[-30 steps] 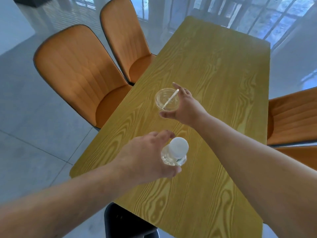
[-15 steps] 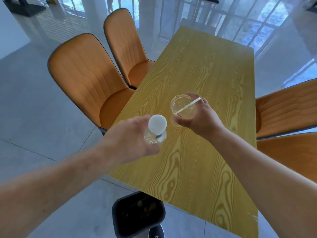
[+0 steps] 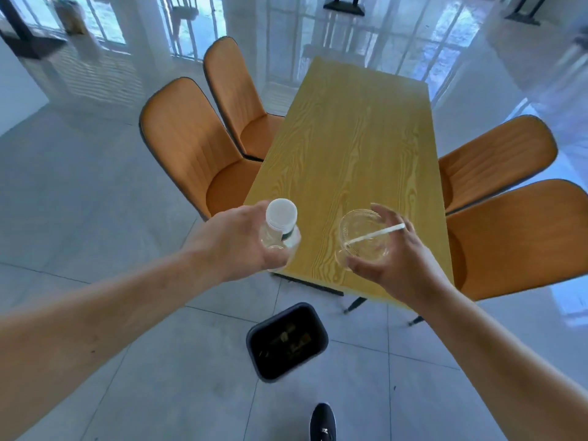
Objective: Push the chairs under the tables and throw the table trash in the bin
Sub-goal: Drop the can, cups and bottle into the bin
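Daylight admitted through far windows (image 3: 445, 33) | glare reflected off floor (image 3: 95, 186) | edges bent, slightly blurred

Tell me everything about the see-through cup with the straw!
The clear plastic cup looks empty, with a ridged round bottom. A white straw leans inside, poking past the rim. The right hand holds it around the side, lifted above the near end of the yellow table, touching nothing else.

The counter (image 3: 350, 148) has a yellow wood-grain top, long and narrow, with nothing lying on it. It stands on a pale grey tiled floor (image 3: 79, 202). On the floor just before its near end sits a dark bin (image 3: 254, 340), open at the top, holding some scraps.
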Action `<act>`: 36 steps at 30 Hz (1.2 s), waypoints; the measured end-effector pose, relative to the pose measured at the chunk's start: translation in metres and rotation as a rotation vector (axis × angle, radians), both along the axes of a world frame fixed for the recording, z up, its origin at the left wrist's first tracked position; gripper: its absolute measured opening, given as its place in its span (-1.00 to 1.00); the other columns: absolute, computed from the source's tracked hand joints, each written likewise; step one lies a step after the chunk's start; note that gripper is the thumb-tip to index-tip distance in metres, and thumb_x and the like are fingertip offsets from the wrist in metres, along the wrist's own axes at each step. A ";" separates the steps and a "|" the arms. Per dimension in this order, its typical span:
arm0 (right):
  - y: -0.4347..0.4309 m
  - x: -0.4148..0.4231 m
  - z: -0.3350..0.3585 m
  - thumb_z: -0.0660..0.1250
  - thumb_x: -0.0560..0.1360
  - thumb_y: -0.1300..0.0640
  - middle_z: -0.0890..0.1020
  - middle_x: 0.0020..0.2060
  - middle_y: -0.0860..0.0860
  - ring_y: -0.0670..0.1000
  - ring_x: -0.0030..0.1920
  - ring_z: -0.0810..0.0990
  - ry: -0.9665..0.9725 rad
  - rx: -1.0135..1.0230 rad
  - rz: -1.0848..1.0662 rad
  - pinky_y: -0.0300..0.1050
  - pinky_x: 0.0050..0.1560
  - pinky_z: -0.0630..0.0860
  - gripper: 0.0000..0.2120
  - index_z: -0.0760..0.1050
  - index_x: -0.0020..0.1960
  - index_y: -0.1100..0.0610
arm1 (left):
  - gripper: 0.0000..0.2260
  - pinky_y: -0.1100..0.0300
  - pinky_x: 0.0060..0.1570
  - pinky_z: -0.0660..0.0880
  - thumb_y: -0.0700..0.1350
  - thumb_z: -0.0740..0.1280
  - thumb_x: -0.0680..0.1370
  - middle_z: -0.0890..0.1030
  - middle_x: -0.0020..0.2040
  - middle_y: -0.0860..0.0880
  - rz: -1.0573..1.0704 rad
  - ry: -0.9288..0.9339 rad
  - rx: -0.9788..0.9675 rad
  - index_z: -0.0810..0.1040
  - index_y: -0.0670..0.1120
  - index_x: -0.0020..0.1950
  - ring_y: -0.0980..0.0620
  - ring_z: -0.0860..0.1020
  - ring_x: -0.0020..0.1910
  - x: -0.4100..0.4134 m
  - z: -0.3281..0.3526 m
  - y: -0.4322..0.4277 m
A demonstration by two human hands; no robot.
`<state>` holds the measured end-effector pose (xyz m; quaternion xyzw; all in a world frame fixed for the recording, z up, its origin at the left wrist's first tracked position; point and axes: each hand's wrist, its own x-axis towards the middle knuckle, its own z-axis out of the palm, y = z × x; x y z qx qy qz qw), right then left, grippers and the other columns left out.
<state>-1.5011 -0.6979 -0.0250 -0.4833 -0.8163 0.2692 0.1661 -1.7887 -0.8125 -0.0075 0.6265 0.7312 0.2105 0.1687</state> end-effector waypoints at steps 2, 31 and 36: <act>-0.015 0.008 -0.012 0.58 0.26 -0.39 0.30 0.32 -0.25 -0.03 0.16 0.56 -0.006 -0.020 -0.010 -0.14 -0.11 0.48 -0.03 0.13 0.52 -0.32 | -0.58 0.11 -0.25 0.52 0.40 0.42 0.35 0.60 -0.18 0.17 -0.013 -0.025 -0.001 0.41 0.26 0.08 0.15 0.58 -0.22 0.007 -0.007 -0.008; -0.069 0.005 -0.289 0.41 0.22 -0.59 0.31 0.49 -0.09 0.00 0.14 0.61 -0.144 -0.190 0.038 0.01 -0.07 0.51 0.10 0.02 0.58 -0.24 | -0.30 0.08 -0.05 0.58 0.43 0.49 0.25 0.61 0.06 0.32 0.142 -0.201 -0.259 0.34 0.43 0.34 0.28 0.62 -0.16 0.027 -0.261 -0.071; -0.078 0.003 -0.274 0.26 0.34 -0.61 0.37 0.46 -0.15 -0.03 0.30 0.52 -0.160 -0.168 0.060 -0.02 0.00 0.51 -0.10 0.13 0.55 -0.24 | -0.27 0.05 0.08 0.53 0.50 0.40 0.32 0.52 0.31 0.29 0.088 -0.125 -0.276 0.30 0.36 0.43 0.19 0.57 0.13 0.026 -0.247 -0.069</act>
